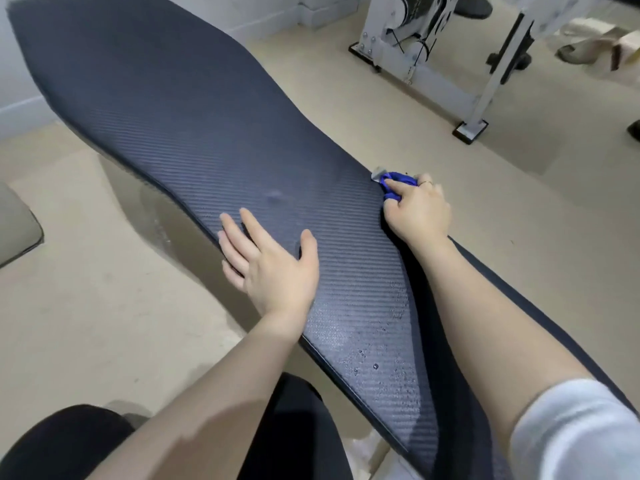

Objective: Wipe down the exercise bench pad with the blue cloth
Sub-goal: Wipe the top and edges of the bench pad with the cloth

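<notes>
A long dark bench pad with a carbon-weave texture runs from the upper left to the lower right. Water droplets bead on its near end. My left hand lies flat on the pad's left edge, fingers spread, holding nothing. My right hand sits at the pad's right edge, closed around a bunched blue cloth that presses against the pad's side. A small grey tab shows just beyond the cloth.
A white metal machine frame with black feet stands on the beige floor at the upper right. Someone's shoes show at the far right. A pale cushion corner lies at the left. My dark-clad knees fill the bottom.
</notes>
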A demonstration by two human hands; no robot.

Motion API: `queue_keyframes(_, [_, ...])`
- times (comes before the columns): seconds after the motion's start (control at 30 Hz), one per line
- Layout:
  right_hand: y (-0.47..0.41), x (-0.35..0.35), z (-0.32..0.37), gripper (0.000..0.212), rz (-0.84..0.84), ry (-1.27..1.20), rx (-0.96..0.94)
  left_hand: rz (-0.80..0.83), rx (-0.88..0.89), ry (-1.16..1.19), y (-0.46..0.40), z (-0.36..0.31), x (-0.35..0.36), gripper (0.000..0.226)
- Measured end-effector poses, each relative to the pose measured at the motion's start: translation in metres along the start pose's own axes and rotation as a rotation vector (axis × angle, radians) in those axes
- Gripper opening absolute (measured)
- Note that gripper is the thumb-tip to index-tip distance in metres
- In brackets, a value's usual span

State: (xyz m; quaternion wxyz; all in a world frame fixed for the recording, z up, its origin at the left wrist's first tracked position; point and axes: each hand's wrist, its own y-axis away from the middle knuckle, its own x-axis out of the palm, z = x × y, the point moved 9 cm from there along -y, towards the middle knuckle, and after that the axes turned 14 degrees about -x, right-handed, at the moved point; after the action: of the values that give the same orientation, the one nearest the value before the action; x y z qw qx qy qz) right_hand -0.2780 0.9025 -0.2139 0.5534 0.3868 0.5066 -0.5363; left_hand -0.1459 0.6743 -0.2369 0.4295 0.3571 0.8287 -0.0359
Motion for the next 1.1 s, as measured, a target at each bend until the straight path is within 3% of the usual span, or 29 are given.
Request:
queue_keyframes(0.2, [0.044,0.004,0.038,0.047,-0.039,-0.025,-0.306,-0.016,0.071,-0.056,0.001,0.0,0.004,0.079])
queue_keyframes(0.43, [-0.011,0.009,0.041,0.038,0.011,-0.021,-0.156,-0.017,0.082,-0.014,0.004,-0.003,0.001,0.056])
queue_keyframes(0.63, [0.097,0.006,0.091,0.048,0.053,-0.063,-0.584,-0.005,0.074,0.021,0.003,-0.002,0.001,0.043])
queue_keyframes(0.8, [0.057,0.002,0.056,0.042,0.029,0.019,-0.299,0.012,0.135,0.087,0.008,-0.003,-0.002,0.045])
queue_keyframes(1.0, [0.171,0.0,0.116,0.05,0.098,-0.092,-0.645,0.063,0.077,0.199,0.01,-0.003,-0.007,0.046])
queue_keyframes(1.1, [0.186,0.003,0.12,0.054,0.191,-0.069,-0.714,0.155,0.112,0.312,0.014,-0.004,-0.013,0.044])
